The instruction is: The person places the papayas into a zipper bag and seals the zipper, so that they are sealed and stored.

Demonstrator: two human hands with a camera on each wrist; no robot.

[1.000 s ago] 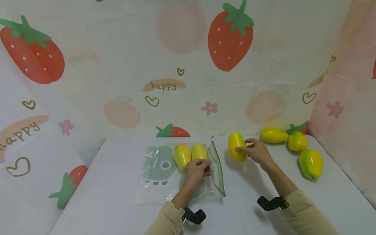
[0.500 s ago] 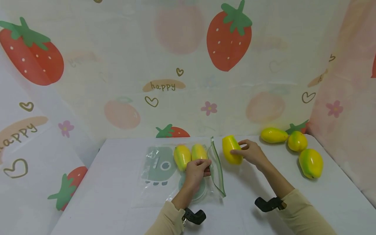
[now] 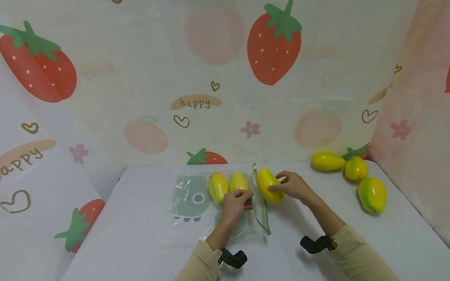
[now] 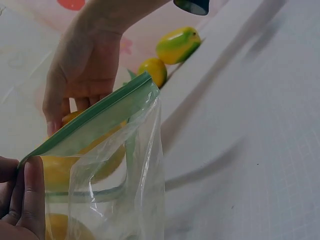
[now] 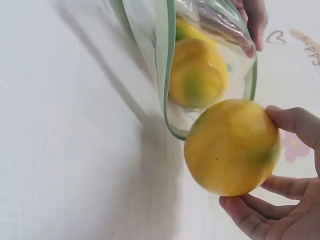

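My left hand [image 3: 234, 206] pinches the green-edged rim of a clear zip bag [image 3: 190, 230] printed with a green cartoon figure. The bag lies on its side, its mouth spread toward the right. Inside, two yellow-green mangoes [image 3: 218, 188] lie side by side, partly behind my left hand. Between the thumb and fingers of my right hand [image 3: 295, 186] is another mango [image 3: 270, 186], tilted at the bag's mouth. In the right wrist view this mango [image 5: 232, 147] overlaps the green rim; whether it touches the rim I cannot tell.
Three more mangoes rest at the table's back right: a long one [image 3: 328, 161], a small-looking one [image 3: 356, 169] and a larger one [image 3: 372, 195]. A strawberry-print cloth [image 3: 147, 97] hangs behind the white table [image 3: 116, 242].
My right hand has carried its mango left and slightly down to the bag's mouth. The left hand and the bag have stayed in place.
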